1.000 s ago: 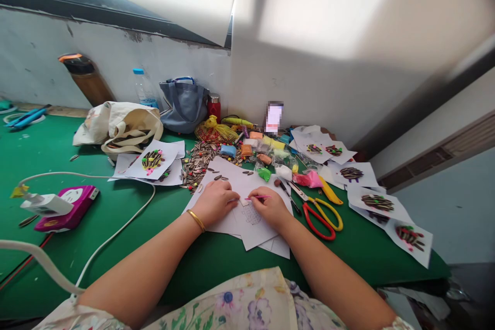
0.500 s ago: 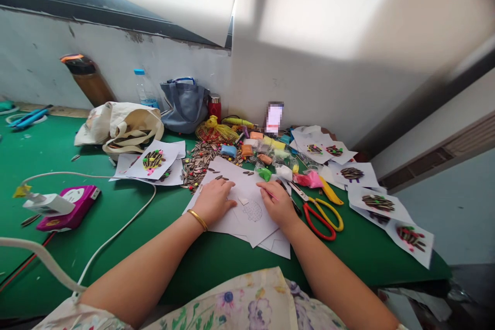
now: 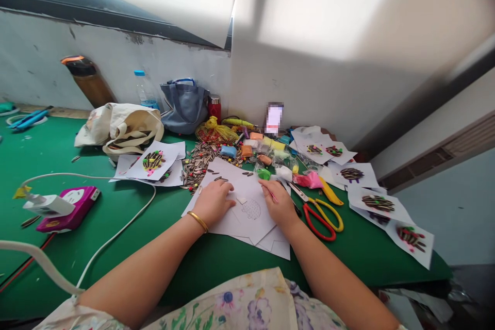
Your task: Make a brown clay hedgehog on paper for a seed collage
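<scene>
Head view: left hand [image 3: 214, 203] rests flat on the paper sheets [image 3: 247, 227], holding nothing. Right hand [image 3: 280, 206] pinches a pink pen [image 3: 273, 195], its fingers curled, just beside a dotted sketch [image 3: 251, 209] on the top sheet. Sheets lie on a green mat [image 3: 216, 268], short of its near edge. Scissors [image 3: 319, 221] lie just right of the right hand; sunflower seeds [image 3: 199, 162] lie beyond the sheets. Clear packets [image 3: 281, 157] hold coloured clay. Yellow plastic bag [image 3: 216, 132] holds something red; tote [image 3: 184, 105] contents are hidden.
</scene>
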The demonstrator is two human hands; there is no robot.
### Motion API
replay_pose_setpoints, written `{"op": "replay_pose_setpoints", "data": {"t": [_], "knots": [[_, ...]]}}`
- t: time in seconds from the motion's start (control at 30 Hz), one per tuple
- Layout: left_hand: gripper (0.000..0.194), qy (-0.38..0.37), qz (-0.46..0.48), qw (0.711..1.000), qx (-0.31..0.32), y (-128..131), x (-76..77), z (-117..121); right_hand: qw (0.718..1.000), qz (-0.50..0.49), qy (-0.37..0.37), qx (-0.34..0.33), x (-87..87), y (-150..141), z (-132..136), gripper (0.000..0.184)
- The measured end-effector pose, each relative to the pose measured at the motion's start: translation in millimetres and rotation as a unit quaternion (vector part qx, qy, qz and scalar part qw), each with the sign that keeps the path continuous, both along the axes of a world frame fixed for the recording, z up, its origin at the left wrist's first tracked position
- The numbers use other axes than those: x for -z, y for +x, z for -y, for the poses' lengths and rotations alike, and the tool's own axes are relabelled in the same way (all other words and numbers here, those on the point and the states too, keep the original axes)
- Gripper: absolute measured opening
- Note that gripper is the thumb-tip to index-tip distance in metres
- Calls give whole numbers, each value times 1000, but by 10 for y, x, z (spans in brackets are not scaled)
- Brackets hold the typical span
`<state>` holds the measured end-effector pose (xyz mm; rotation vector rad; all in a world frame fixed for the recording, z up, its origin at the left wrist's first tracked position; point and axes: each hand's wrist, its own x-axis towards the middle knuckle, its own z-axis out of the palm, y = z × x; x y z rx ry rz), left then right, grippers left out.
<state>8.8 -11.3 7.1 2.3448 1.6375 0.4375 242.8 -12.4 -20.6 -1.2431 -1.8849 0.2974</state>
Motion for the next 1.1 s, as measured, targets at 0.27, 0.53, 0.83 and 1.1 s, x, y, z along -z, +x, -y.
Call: {"op": "replay_pose_setpoints", "data": {"t": [0.27,0.53,0.83,1.1], "knots": [[40,-30,1,1000,-9,-10,26,-18,1000,-6,-13,-15,-51,-49,41,31],[9,-19,32,999,1,-11,-26,-32,988,-125,-93,-9,85,-65,3,31],[5,8,58,998,27,-7,6,-40,986,-65,-153,-5,14,-106,40,18],[37,-61,373,926,-16,9,61,-65,984,-165,-62,-17,-74,-84,34,14]]}}
